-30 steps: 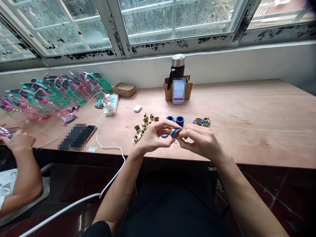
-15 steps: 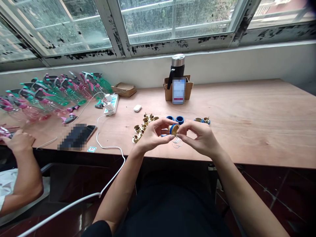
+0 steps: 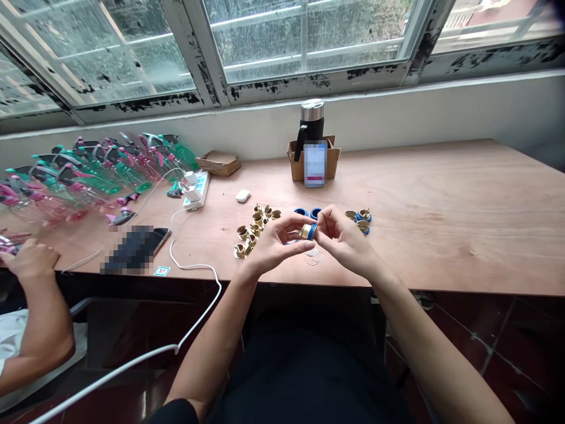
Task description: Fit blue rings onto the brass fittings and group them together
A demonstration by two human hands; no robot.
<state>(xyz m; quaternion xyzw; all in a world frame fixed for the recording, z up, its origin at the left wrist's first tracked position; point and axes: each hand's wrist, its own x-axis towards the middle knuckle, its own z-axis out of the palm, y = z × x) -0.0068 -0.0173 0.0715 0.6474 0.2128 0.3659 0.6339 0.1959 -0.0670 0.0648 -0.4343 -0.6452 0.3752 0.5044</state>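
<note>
Both my hands hold one small brass fitting with a blue ring [image 3: 308, 231] between their fingertips, above the plywood table [image 3: 441, 253]. My left hand [image 3: 278, 242] grips its brass end, and my right hand [image 3: 341, 235] pinches the blue ring side. Left of my left hand lies a cluster of brass fittings [image 3: 252, 231]. Beyond my fingers stand blue rings [image 3: 301, 212], partly hidden. Thin wire rings [image 3: 314, 256] lie just below my hands. Further right sit brass fittings with blue parts [image 3: 359, 219].
A co-worker's hand [image 3: 30, 259] holds a pink item at the left, near several pink and green plastic bottles [image 3: 88, 176]. A blurred phone [image 3: 132, 250], a power strip [image 3: 196, 189] with white cable, and a cardboard box [image 3: 313, 165] holding a black flask also stand there.
My hands have drawn closer and turned the fitting, so its brass side faces left and the blue ring faces right. The whole view has shifted slightly.
</note>
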